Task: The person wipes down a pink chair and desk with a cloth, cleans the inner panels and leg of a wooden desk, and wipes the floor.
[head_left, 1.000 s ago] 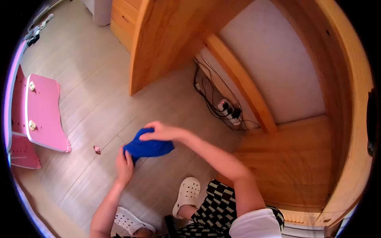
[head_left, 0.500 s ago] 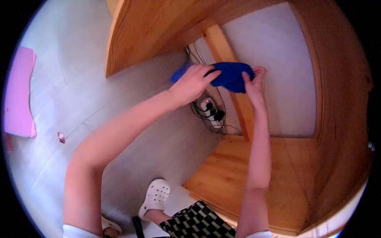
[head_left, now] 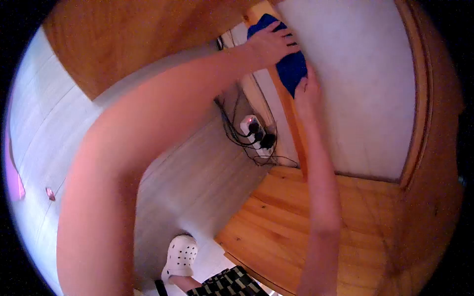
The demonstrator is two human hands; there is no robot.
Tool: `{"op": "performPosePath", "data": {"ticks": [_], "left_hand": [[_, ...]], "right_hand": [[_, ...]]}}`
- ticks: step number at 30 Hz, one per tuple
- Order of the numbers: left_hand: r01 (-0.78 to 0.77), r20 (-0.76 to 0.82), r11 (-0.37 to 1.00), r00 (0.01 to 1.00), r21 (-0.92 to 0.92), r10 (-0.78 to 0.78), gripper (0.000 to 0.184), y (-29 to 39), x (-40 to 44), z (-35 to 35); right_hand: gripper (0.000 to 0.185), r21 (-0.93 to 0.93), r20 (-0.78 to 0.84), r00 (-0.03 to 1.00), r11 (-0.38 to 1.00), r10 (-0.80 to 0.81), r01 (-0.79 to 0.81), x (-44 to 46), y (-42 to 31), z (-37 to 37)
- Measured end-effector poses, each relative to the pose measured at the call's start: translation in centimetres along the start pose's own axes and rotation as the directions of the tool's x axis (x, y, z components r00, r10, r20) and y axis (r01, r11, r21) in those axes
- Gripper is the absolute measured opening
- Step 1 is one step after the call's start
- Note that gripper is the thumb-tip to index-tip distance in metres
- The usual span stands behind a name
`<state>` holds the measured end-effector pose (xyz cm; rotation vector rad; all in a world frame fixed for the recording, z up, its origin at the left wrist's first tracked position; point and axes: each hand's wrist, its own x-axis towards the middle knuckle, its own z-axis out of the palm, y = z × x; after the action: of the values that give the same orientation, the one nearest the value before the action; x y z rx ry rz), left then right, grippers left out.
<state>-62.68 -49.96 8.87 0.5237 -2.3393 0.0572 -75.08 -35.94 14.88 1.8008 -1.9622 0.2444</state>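
A blue cloth (head_left: 292, 74) lies lengthwise along the narrow wooden rail (head_left: 291, 116) that crosses in front of the white wall. My left hand (head_left: 274, 45) rests on the upper part of the cloth with its fingers stretched out and spread. At the cloth's lower end, the thumb and fingers of my right hand (head_left: 308, 93) pinch its edge. Part of the rail is hidden beneath the cloth and my hands.
Below the rail sits a white power strip (head_left: 256, 135) with black plugs and tangled cables. A wooden board (head_left: 276, 212) lies at the lower right, and a wooden panel (head_left: 123, 49) rises at the upper left. My foot in a white clog (head_left: 181, 255) stands on the grey floor.
Both hands have moved up with the cloth, which has turned from crosswise to along the rail. My left hand has gone from gripping it to lying spread on it.
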Motion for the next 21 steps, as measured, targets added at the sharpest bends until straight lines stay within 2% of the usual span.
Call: {"op": "performPosePath", "data": {"ticks": [2,3,5,6,8,9,11,12,15,17,18,20,21], "left_hand": [[-0.069,-0.033,0.997,0.997,-0.029,0.068,0.044,-1.6,0.6,0.5],[-0.119,-0.065,0.992,0.991,-0.051,0.116,0.044,-2.5,0.9,1.1],[-0.146,-0.070,0.988,0.987,-0.039,0.143,0.044,-4.7,1.8,2.1],[-0.149,-0.063,0.988,0.987,-0.033,0.147,0.045,-5.5,2.1,2.2],[-0.130,-0.018,0.991,0.991,-0.024,0.130,0.046,-6.8,2.5,1.9],[-0.115,0.006,0.993,0.993,-0.023,0.115,0.046,-7.5,2.6,1.9],[-0.094,0.057,0.995,0.994,-0.018,0.095,0.048,-7.9,2.7,1.7],[-0.081,0.082,0.996,0.993,-0.023,0.083,0.049,-7.9,2.6,1.2],[-0.050,0.145,0.999,0.988,0.002,0.049,0.051,-7.9,2.4,0.1],[-0.028,0.191,0.999,0.981,0.020,0.023,0.053,-7.3,2.5,-0.4],[-0.021,0.213,0.999,0.977,0.030,0.014,0.054,-7.0,2.4,-0.8],[-0.041,0.259,0.995,0.966,0.089,0.017,0.054,-6.6,2.3,-1.5],[-0.205,0.311,0.767,0.950,0.608,0.007,0.053,-6.4,2.2,-1.4]], "right_hand": [[0.048,0.044,0.124,0.936,0.941,0.328,-0.336,0.5,-0.9,1.0],[0.048,0.041,0.124,0.933,0.937,0.339,-0.346,0.8,-1.7,1.5],[0.054,-0.023,-0.014,0.980,0.980,0.197,-0.197,2.0,-3.2,2.3],[0.054,-0.026,-0.014,0.979,0.979,0.203,-0.204,2.8,-3.5,2.8],[0.059,-0.026,-0.005,0.993,0.993,0.114,-0.114,4.6,-3.6,3.7],[0.059,-0.032,-0.005,0.993,0.992,0.119,-0.119,5.7,-4.5,3.7],[0.052,-0.129,0.153,0.950,0.958,0.273,-0.255,7.0,-5.3,3.9],[0.052,-0.134,0.154,0.946,0.955,0.285,-0.265,6.8,-5.5,3.8],[0.048,-0.187,0.090,0.962,0.953,0.260,-0.240,6.8,-5.3,3.9],[0.051,-0.166,0.025,0.987,0.974,0.158,-0.152,6.1,-4.8,4.0],[0.051,-0.171,0.028,0.985,0.972,0.168,-0.161,5.7,-4.9,4.1],[0.048,-0.176,-0.087,0.982,0.968,0.165,-0.179,5.2,-5.4,4.2],[0.048,-0.176,-0.128,0.978,0.967,0.163,-0.184,5.1,-5.2,4.4]]}}
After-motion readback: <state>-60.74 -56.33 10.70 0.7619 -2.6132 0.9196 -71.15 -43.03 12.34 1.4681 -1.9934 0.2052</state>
